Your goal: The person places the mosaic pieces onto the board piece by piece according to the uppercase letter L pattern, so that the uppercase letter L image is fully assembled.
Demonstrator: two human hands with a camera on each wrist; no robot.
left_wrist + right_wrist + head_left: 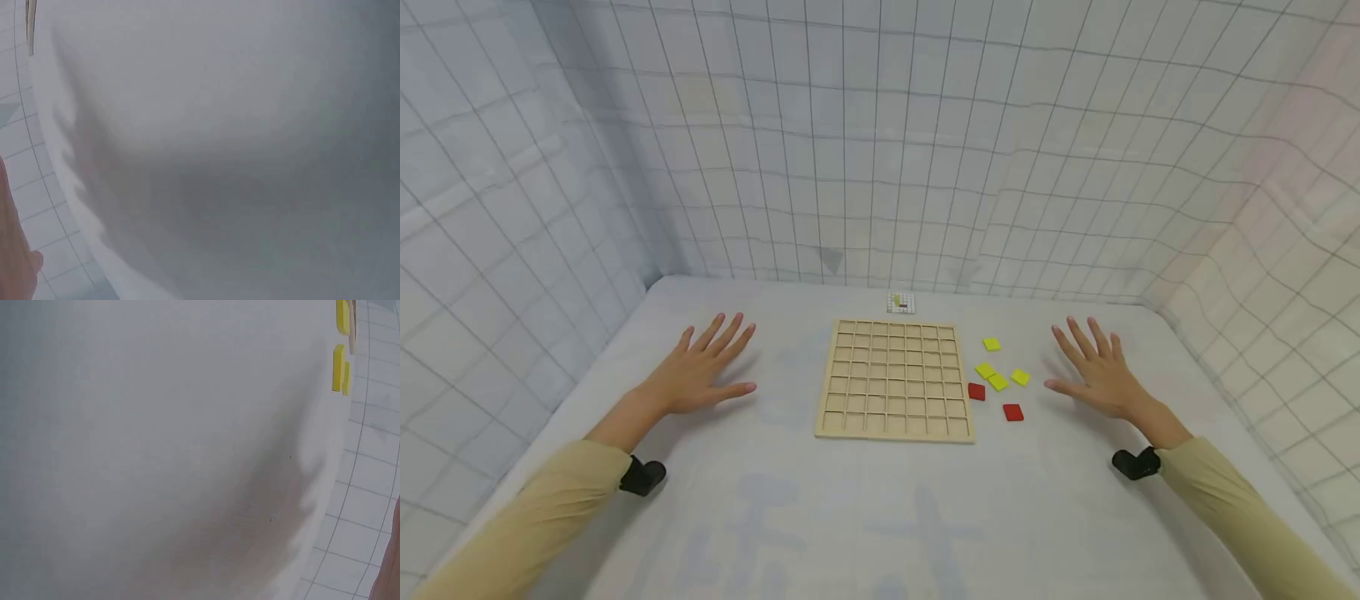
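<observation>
A wooden grid board (886,381) with square recesses lies on the white table in the head view. Just right of it are several yellow square tiles (992,344) and two red tiles (1013,412); the other red tile (976,392) lies by the board's right edge. My left hand (696,375) is spread to the left of the board, holding nothing. My right hand (1101,379), fingers spread, is right of the tiles and holds nothing. In the right wrist view, yellow tiles (338,367) show at the upper right. A sliver of the left hand (14,250) shows in the left wrist view.
A small card with a printed grid pattern (901,303) lies behind the board. White walls with dark grid lines (880,150) enclose the table (865,517) at the back and both sides. Each wrist carries a black device (643,476).
</observation>
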